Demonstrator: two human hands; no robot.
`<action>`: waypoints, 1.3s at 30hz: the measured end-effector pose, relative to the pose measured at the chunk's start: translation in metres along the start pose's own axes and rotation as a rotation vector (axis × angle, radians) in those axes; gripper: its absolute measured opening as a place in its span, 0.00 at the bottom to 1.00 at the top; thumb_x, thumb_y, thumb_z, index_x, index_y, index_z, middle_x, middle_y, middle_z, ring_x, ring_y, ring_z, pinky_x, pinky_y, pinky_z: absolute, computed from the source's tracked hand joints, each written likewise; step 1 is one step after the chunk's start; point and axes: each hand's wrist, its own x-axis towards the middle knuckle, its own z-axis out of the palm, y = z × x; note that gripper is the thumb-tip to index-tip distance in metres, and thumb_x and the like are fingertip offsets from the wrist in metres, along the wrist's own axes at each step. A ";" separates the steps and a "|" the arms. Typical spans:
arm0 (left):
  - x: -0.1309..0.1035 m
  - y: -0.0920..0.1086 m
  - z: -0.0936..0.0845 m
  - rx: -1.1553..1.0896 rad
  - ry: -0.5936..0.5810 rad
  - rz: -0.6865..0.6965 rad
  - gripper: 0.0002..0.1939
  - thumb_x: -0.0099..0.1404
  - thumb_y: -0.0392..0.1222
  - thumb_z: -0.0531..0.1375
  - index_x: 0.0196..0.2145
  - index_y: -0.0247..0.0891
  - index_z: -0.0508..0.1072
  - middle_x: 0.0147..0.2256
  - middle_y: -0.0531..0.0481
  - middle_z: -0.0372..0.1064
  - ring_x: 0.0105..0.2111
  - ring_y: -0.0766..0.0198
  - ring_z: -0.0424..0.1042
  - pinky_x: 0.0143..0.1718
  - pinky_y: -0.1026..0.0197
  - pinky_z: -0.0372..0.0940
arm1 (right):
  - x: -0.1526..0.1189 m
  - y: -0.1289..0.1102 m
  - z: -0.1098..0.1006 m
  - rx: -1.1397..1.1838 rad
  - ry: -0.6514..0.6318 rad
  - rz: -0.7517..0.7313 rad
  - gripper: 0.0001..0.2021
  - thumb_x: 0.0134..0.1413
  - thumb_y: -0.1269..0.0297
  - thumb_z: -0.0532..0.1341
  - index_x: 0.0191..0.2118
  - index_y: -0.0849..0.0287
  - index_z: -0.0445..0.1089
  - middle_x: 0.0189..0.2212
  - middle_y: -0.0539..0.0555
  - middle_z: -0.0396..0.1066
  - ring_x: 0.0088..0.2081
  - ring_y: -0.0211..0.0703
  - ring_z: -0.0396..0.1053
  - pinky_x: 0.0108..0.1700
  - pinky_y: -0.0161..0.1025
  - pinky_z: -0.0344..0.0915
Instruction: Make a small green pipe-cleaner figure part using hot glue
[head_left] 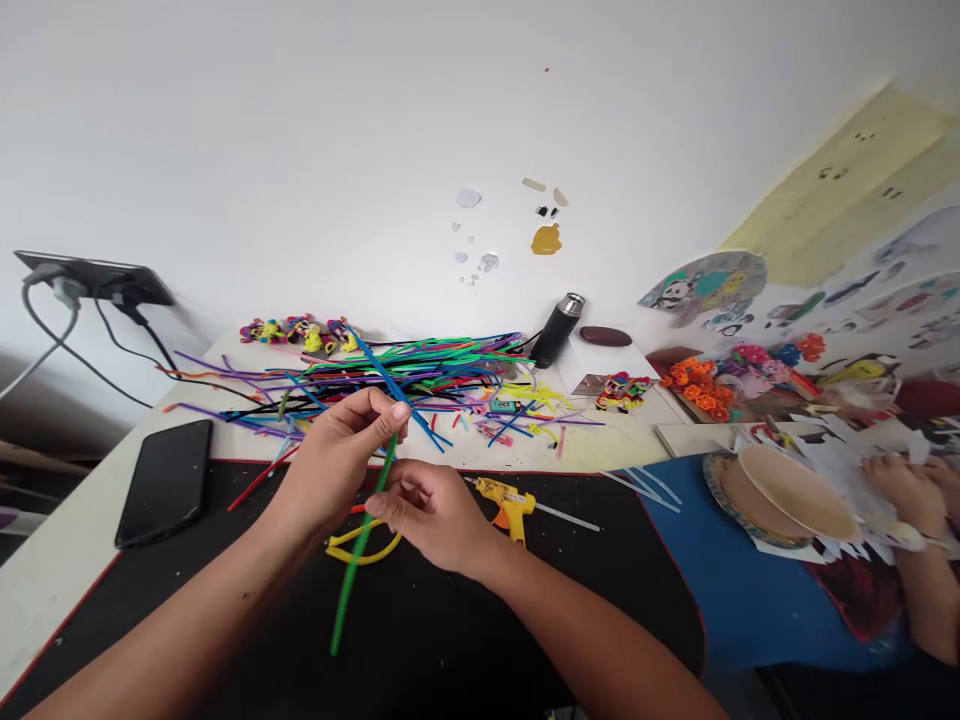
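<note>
A green pipe cleaner (pixel 346 590) hangs at a slant over the black mat (pixel 300 640). My left hand (pixel 345 450) is closed near its upper end, thumb and forefinger pinched. Just below, my right hand (pixel 435 515) has its thumb and fingers closed around the middle of the same strip. Behind the strip lies a yellow-handled tool (pixel 382 550) that looks like pliers, partly covered by my hands. A yellow glue gun (pixel 510 508) with a clear glue stick rests on the mat to the right of my right hand.
Many coloured pipe cleaners (pixel 427 365) are heaped along the wall. A phone (pixel 166 480) lies at left, below a plugged socket strip (pixel 97 278). A black flask (pixel 559 330) stands behind. At right, another person's hands (pixel 904 490) are beside a round basket (pixel 795 495).
</note>
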 end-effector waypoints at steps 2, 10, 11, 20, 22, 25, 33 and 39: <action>-0.002 0.003 0.010 -0.053 -0.015 -0.026 0.24 0.58 0.60 0.74 0.25 0.40 0.70 0.25 0.55 0.66 0.25 0.66 0.61 0.26 0.65 0.58 | -0.007 0.001 0.004 0.000 0.076 -0.006 0.26 0.58 0.37 0.69 0.30 0.57 0.67 0.22 0.43 0.59 0.25 0.34 0.55 0.27 0.34 0.51; -0.026 -0.011 0.011 -0.028 -0.270 -0.201 0.24 0.56 0.65 0.74 0.28 0.39 0.80 0.31 0.45 0.77 0.28 0.59 0.73 0.24 0.61 0.68 | -0.041 0.013 -0.004 0.319 0.017 0.128 0.29 0.59 0.32 0.65 0.31 0.59 0.74 0.14 0.42 0.56 0.18 0.33 0.52 0.23 0.34 0.51; -0.031 -0.014 0.011 -0.029 -0.300 -0.252 0.23 0.55 0.63 0.75 0.30 0.39 0.81 0.30 0.46 0.76 0.25 0.59 0.72 0.21 0.61 0.67 | -0.045 0.014 -0.006 0.333 0.009 0.160 0.30 0.57 0.32 0.66 0.30 0.59 0.74 0.14 0.42 0.57 0.18 0.33 0.52 0.23 0.34 0.51; -0.033 -0.032 0.015 0.046 -0.151 -0.165 0.22 0.59 0.63 0.72 0.24 0.42 0.81 0.18 0.51 0.69 0.24 0.60 0.70 0.29 0.60 0.69 | -0.083 0.034 -0.031 0.195 -0.005 0.246 0.27 0.62 0.37 0.65 0.37 0.61 0.78 0.16 0.42 0.61 0.17 0.31 0.54 0.23 0.32 0.49; -0.034 -0.038 0.018 0.116 -0.217 -0.186 0.21 0.63 0.64 0.68 0.31 0.43 0.82 0.17 0.52 0.69 0.22 0.59 0.69 0.29 0.59 0.67 | -0.094 0.037 -0.049 0.166 0.121 0.294 0.27 0.62 0.37 0.65 0.37 0.61 0.77 0.16 0.42 0.60 0.17 0.31 0.52 0.22 0.32 0.49; -0.045 -0.053 0.033 0.311 -0.512 -0.257 0.22 0.68 0.63 0.63 0.32 0.42 0.81 0.27 0.46 0.80 0.29 0.54 0.77 0.34 0.57 0.69 | -0.114 0.043 -0.080 0.163 0.364 0.351 0.29 0.60 0.34 0.64 0.36 0.60 0.75 0.15 0.41 0.57 0.16 0.31 0.50 0.20 0.32 0.46; -0.063 -0.087 0.086 0.750 -0.656 -0.031 0.16 0.73 0.48 0.55 0.31 0.43 0.77 0.34 0.48 0.77 0.36 0.55 0.76 0.39 0.57 0.64 | -0.150 0.061 -0.114 0.088 0.382 0.620 0.32 0.60 0.32 0.60 0.49 0.60 0.71 0.26 0.47 0.72 0.14 0.31 0.63 0.14 0.29 0.47; -0.063 -0.107 0.096 0.600 -0.628 -0.059 0.16 0.73 0.47 0.57 0.31 0.43 0.82 0.43 0.45 0.79 0.44 0.53 0.78 0.48 0.55 0.69 | -0.134 0.067 -0.110 0.053 0.271 0.630 0.29 0.60 0.32 0.59 0.44 0.58 0.67 0.27 0.47 0.74 0.14 0.32 0.67 0.13 0.28 0.46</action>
